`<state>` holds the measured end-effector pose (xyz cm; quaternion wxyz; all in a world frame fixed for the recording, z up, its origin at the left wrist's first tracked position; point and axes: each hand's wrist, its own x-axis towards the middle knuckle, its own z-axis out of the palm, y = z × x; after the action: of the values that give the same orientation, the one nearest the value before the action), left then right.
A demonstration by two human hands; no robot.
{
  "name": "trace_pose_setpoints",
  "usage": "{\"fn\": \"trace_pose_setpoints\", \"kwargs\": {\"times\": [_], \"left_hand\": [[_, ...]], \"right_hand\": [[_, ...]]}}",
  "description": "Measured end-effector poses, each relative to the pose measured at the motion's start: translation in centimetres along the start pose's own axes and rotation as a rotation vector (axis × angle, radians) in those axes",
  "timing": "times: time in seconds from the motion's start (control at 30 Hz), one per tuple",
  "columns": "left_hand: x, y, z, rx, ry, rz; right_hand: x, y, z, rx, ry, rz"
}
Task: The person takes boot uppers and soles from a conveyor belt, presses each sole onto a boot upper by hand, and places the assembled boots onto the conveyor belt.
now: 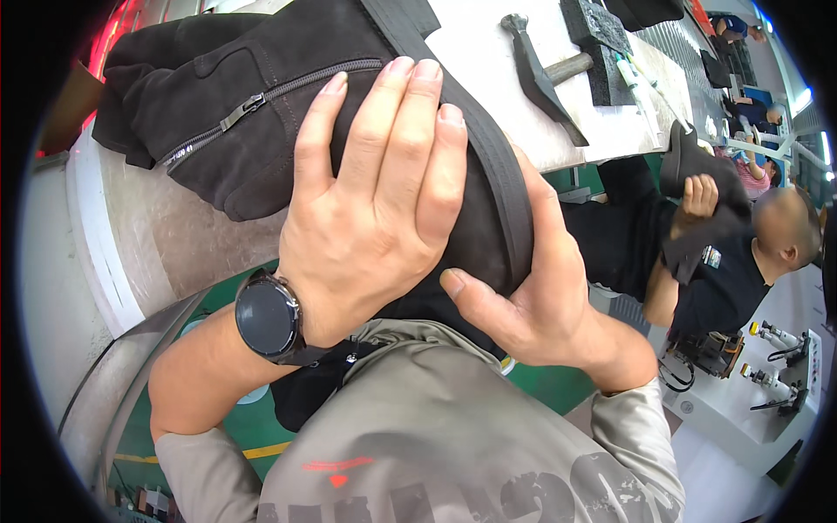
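Note:
A black suede boot (248, 144) with a side zipper lies on its side over the near edge of the worktable, its shaft to the left and its thick dark sole (500, 170) to the right. My left hand (370, 200) rests flat on the upper beside the zipper, fingers stretched out and slightly apart, a dark watch on the wrist. My right hand (549, 296) grips the rounded end of the boot from the right. Its thumb lies on the upper near the lower edge; the other fingers run along the sole and are partly hidden behind it.
A hammer (540, 78) lies on the pale worktable (475, 52), next to black blocks (597, 48) and slim white tubes (641, 87). To the right, a co-worker (724, 261) holds a dark boot (697, 174). A white machine (776, 383) stands at the lower right.

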<state>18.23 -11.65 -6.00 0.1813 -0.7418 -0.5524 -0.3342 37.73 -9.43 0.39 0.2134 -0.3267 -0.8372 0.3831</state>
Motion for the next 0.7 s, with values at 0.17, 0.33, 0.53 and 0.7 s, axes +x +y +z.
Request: {"fn": "trace_pose_setpoints", "kwargs": {"times": [0.17, 0.33, 0.53, 0.7], "left_hand": [[0.1, -0.2, -0.4, 0.005, -0.038, 0.009], [-0.2, -1.0, 0.0, 0.013, 0.000, 0.041], [0.0, -0.5, -0.7, 0.003, -0.051, 0.048], [0.6, -0.6, -1.7, -0.099, -0.138, 0.030]], "right_hand": [[0.3, -1.0, -0.9, -0.165, -0.050, 0.090], [1.4, -1.1, -1.4, -0.150, -0.072, 0.089], [3.2, -1.4, -1.9, -0.237, -0.135, 0.114], [3.3, 1.1, -1.6, 0.392, -0.032, 0.188]]}}
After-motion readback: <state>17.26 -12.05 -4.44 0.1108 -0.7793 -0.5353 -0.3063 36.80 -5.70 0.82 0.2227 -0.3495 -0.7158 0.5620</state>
